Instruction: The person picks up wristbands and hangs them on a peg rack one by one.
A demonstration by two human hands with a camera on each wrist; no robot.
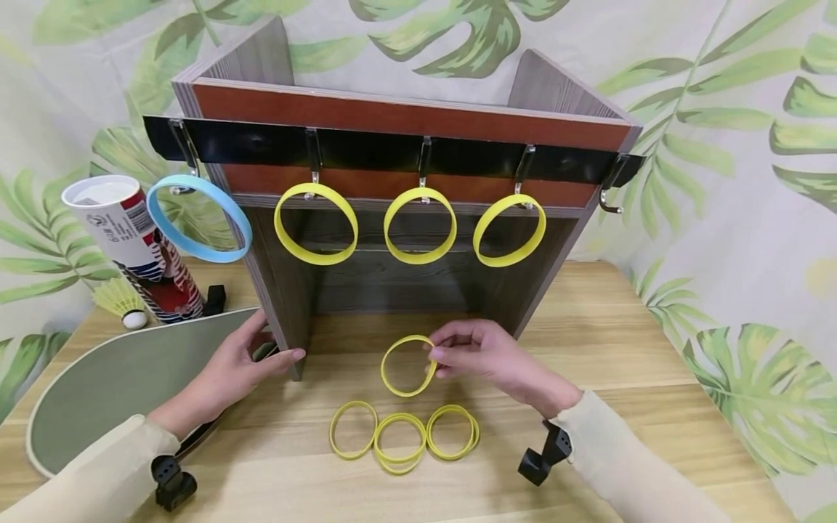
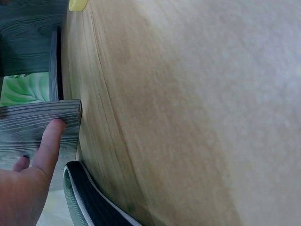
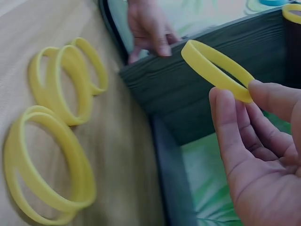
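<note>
My right hand [image 1: 487, 356] pinches a yellow wristband [image 1: 386, 374] between thumb and fingertips, in front of the grey wooden shelf's opening. In the right wrist view this wristband [image 3: 207, 68] tilts up from the fingertips. My left hand [image 1: 238, 370] holds the lower front edge of the shelf's left side panel [image 1: 288, 319], thumb across the front edge, fingers on the outer side. Several more yellow wristbands [image 1: 353, 401] lie on the table near the front. Yellow wristbands [image 1: 421, 258] hang on three hooks of the black rail [image 1: 379, 156], and a blue wristband [image 1: 245, 225] on the leftmost hook.
The rail's rightmost hook [image 1: 609, 207] carries no band. To the left stand a printed cylindrical tube [image 1: 131, 240], a yellow shuttlecock [image 1: 124, 301] and a small black object [image 1: 214, 299]. A grey-green flat oval item [image 1: 118, 392] lies beside the left arm on the wooden table [image 1: 621, 349].
</note>
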